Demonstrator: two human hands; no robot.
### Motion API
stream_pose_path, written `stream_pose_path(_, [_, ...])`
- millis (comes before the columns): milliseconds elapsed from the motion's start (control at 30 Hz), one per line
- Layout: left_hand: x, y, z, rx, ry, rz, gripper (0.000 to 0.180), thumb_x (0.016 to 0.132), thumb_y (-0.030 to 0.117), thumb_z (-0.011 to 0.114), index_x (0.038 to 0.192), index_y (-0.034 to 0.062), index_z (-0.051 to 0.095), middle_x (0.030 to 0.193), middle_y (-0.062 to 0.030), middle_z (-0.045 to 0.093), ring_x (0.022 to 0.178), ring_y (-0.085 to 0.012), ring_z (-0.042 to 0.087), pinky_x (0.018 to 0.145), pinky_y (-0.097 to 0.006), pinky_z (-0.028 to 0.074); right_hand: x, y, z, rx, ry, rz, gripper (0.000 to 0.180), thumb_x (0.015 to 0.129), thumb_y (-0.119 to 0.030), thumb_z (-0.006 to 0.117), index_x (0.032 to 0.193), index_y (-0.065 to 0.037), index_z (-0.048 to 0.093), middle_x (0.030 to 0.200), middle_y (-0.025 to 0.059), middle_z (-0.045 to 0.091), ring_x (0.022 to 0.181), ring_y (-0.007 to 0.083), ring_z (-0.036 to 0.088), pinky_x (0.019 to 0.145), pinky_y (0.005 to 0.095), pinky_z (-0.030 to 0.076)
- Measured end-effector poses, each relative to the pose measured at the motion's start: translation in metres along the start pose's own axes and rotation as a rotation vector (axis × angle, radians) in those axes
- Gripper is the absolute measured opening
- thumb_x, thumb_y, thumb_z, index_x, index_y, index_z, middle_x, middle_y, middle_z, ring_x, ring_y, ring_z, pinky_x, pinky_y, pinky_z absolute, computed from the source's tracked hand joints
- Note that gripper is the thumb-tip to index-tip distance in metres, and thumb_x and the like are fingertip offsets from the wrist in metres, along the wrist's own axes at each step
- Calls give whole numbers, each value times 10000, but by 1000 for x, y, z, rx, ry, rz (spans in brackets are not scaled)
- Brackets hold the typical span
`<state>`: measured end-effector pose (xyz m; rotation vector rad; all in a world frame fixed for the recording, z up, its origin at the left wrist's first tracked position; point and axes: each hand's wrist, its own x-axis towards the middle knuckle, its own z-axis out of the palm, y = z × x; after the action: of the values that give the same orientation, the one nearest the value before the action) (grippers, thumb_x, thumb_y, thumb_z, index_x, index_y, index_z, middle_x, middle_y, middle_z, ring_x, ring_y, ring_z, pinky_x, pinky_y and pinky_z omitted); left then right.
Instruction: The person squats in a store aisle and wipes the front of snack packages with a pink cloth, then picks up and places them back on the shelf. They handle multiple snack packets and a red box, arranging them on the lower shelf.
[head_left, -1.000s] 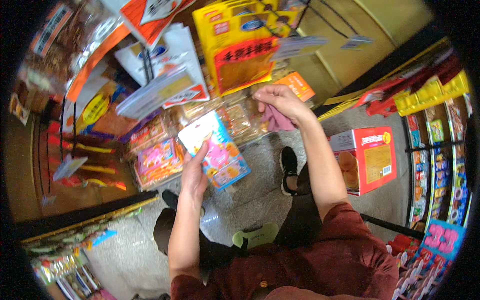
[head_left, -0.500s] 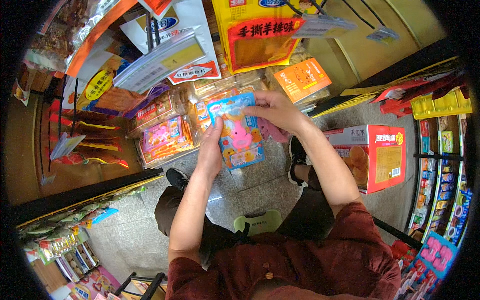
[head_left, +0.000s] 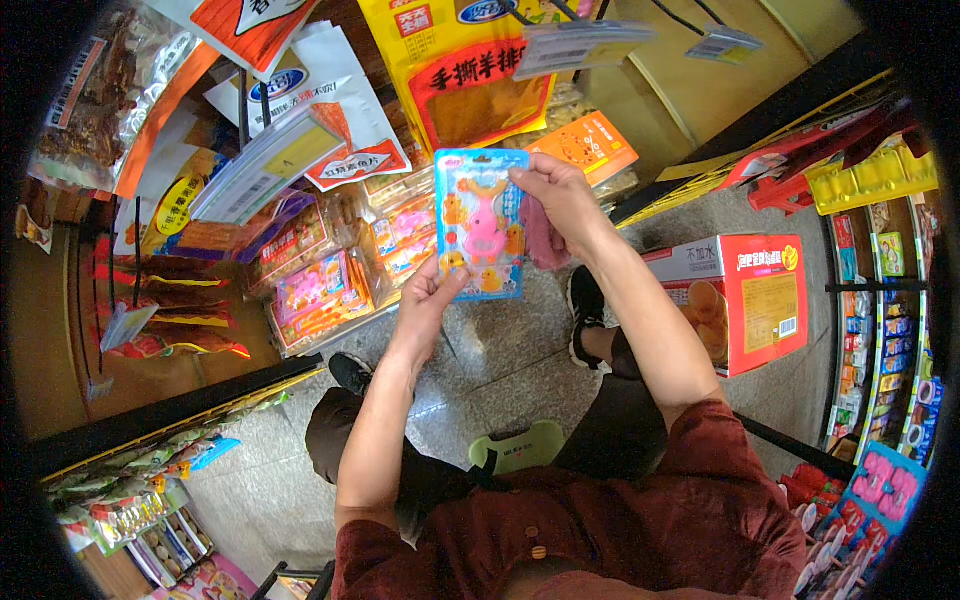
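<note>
Upright between my hands is a flat light-blue packet (head_left: pixel 484 228) with a pink animal figure and yellow ducks on its front. My left hand (head_left: pixel 428 305) pinches its lower left edge, thumb in front. At the upper right edge my right hand (head_left: pixel 565 205) is closed on it, thumb on the front and fingers behind. Bunched in the same right hand, a pink cloth (head_left: pixel 546 243) hangs beside the packet. Beyond the packet, clear trays of small packs (head_left: pixel 318 290) sit on the low shelf, one group showing a similar pink figure.
Hanging snack bags, such as a yellow one (head_left: pixel 480 90), and price-tag holders (head_left: pixel 270 165) jut out above the shelf. An orange card (head_left: pixel 595 148) stands at its right. A red carton (head_left: pixel 735 305) is on the floor to my right, and a green stool (head_left: pixel 520 448) lies below me.
The packet has come up and turned upright, facing me more squarely. My left hand has slid from its left side toward its lower corner. The view has shifted slightly.
</note>
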<state>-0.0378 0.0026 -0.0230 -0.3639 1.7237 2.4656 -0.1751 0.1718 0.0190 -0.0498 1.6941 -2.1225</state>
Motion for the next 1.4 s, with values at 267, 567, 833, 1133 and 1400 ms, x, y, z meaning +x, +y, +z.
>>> stream_pose_path(267, [6,-5,-1,149,-35,-48,348,888,86,622,1228,66,551,1094,-15,654,924,-83,612,711,-249,482,3,-7,-13,44,39,-54,130,921,-142,584,974,-34,635,746,14,658,568,47,538,495,212,415])
stream_pose_path(567, [-4,33,7,680,307,485,464,879,143,635,1302,24,485,1277,-138,549,1136,-192,544,912,-316,432,-11,-11,-12,-372,-307,-93,114,884,-162,626,862,-50,632,600,-43,534,493,28,461,440,215,356])
stream_pose_path(833, [22,45,39,486,261,358,183,866,147,673,1000,22,676,726,51,595,618,-16,460,558,-185,365,-17,-25,-21,-390,-336,-147,151,852,-131,648,939,-12,680,677,7,636,504,41,504,472,231,423])
stream_pose_path(1133, [55,70,101,391,216,376,116,855,109,675,919,14,688,786,28,633,697,-35,519,651,-204,427,-32,-42,-73,-937,4,-355,328,807,-206,669,1055,1,609,780,151,669,753,250,662,668,372,506])
stream_pose_path(1400, [107,91,193,603,63,749,102,846,93,656,872,-5,663,777,-19,595,601,-65,523,550,-222,420,-59,-47,-89,-1388,-258,-107,295,760,-253,679,881,16,660,869,215,672,895,347,654,811,431,504])
